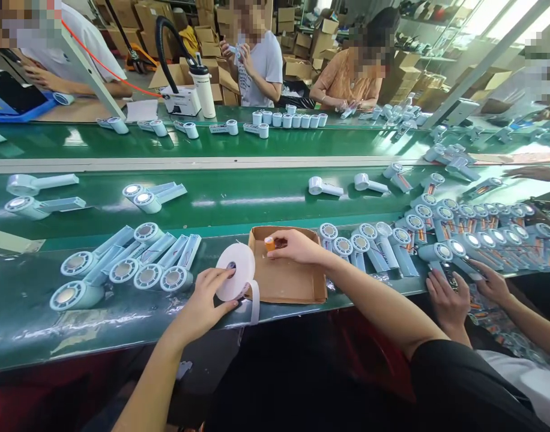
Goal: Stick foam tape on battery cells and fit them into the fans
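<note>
My left hand (211, 295) holds a white roll of tape (242, 264) upright at the bench edge, a finger at its dark core and the thumb below. A loose strip of tape (256, 303) hangs from the roll over the edge. My right hand (296, 246) pinches a small orange cylinder (269, 243) with a pale end, above a shallow cardboard box (293, 285). To the left of the roll lie several light blue handheld fans (149, 276) with round grilles and open handles. More such fans (367, 240) lie just right of the box.
A co-worker's hands (450, 294) handle a fan at the right, beside dense rows of fans. Green conveyor belts (239, 186) run across beyond the bench, carrying scattered fans. People stand on the far side near a white tumbler (203, 90) and cardboard boxes.
</note>
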### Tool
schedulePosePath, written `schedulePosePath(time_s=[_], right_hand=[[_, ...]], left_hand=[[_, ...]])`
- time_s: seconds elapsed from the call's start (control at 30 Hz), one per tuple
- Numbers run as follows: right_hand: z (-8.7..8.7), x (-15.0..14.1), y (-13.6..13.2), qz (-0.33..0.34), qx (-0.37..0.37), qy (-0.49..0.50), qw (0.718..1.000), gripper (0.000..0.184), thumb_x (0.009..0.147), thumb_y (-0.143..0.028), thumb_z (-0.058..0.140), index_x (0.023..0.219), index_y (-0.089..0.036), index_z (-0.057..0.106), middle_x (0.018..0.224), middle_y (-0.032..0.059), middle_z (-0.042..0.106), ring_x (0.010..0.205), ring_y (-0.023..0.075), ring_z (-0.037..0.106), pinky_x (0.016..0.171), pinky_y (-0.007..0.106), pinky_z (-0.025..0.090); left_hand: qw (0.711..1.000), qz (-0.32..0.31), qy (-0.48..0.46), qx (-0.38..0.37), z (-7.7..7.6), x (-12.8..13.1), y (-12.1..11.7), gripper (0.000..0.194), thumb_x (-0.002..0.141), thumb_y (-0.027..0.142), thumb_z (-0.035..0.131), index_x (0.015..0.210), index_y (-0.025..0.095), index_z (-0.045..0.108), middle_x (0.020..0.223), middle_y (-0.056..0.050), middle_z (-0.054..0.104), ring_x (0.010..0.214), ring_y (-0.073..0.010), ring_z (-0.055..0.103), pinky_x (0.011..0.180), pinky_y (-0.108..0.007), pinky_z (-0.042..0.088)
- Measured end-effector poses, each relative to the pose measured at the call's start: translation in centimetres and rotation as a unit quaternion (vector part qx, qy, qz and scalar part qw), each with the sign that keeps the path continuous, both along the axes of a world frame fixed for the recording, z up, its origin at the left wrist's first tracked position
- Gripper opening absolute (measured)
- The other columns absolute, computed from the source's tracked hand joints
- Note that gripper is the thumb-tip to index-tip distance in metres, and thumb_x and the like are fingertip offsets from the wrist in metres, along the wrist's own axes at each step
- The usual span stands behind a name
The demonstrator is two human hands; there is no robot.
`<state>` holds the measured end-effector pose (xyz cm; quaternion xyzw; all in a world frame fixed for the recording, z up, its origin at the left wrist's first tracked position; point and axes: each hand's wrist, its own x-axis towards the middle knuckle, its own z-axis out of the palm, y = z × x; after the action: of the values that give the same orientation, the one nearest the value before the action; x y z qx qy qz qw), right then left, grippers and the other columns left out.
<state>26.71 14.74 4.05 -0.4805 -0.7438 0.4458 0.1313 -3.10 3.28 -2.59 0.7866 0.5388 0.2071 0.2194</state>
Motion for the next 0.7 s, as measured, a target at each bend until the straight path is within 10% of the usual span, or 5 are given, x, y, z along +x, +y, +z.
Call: schedulePosePath(time_s=[0.17, 0.47, 0.6, 0.7], right_hand=[[2.6, 2.9, -3.7, -0.060, -0.088, 0.198, 0.974, 0.038, 0.074, -0.049, 0.091, 0.090, -0.017, 0.077, 0.085, 0.0038, 0.078, 0.080, 0.0192, 0.070, 0.077, 0.032, 0.054], [6.0, 3.6, -4.9, 0.038, -0.003, 0.103, 0.994, 0.049, 0.080, -0.058, 0.087, 0.067, -0.018, 0.063, 0.062, -0.0063, 0.058, 0.063, 0.0101, 0.044, 0.062, 0.027, 0.032], [5.3, 3.1, -4.5, 0.051, -0.081, 0.155, 0.983, 0.045, 0.074, -0.059, 0.091, 0.076, -0.017, 0.074, 0.067, -0.0041, 0.067, 0.069, 0.0130, 0.057, 0.067, 0.026, 0.041], [2.4, 1.7, -5.6, -0.072, -0.145, 0.300, 0.940, 0.054, 0.063, -0.056, 0.097, 0.098, -0.017, 0.083, 0.079, 0.0000, 0.076, 0.073, 0.0158, 0.066, 0.070, 0.029, 0.052]], left_hand=[[0.985, -0.040, -0.004, 0.166, 2.8, 1.0, -1.6, 0.043, 0.098, 0.029, 0.068, 0.140, 0.024, 0.065, 0.126, -0.011, 0.069, 0.129, -0.0297, 0.058, 0.110, -0.045, 0.056], [0.945, -0.132, 0.067, 0.292, 7.5, 3.1, -2.5, 0.033, 0.093, 0.016, 0.067, 0.126, 0.019, 0.074, 0.109, -0.010, 0.075, 0.108, -0.0296, 0.060, 0.098, -0.041, 0.053], [0.914, -0.183, 0.137, 0.336, 8.8, 3.7, -1.4, 0.028, 0.092, 0.013, 0.066, 0.117, 0.018, 0.078, 0.110, -0.009, 0.079, 0.107, -0.0297, 0.064, 0.096, -0.042, 0.053], [0.900, -0.179, 0.163, 0.363, 9.3, 4.7, -1.1, 0.028, 0.093, 0.013, 0.067, 0.117, 0.021, 0.078, 0.113, -0.007, 0.080, 0.111, -0.0313, 0.066, 0.100, -0.046, 0.052]])
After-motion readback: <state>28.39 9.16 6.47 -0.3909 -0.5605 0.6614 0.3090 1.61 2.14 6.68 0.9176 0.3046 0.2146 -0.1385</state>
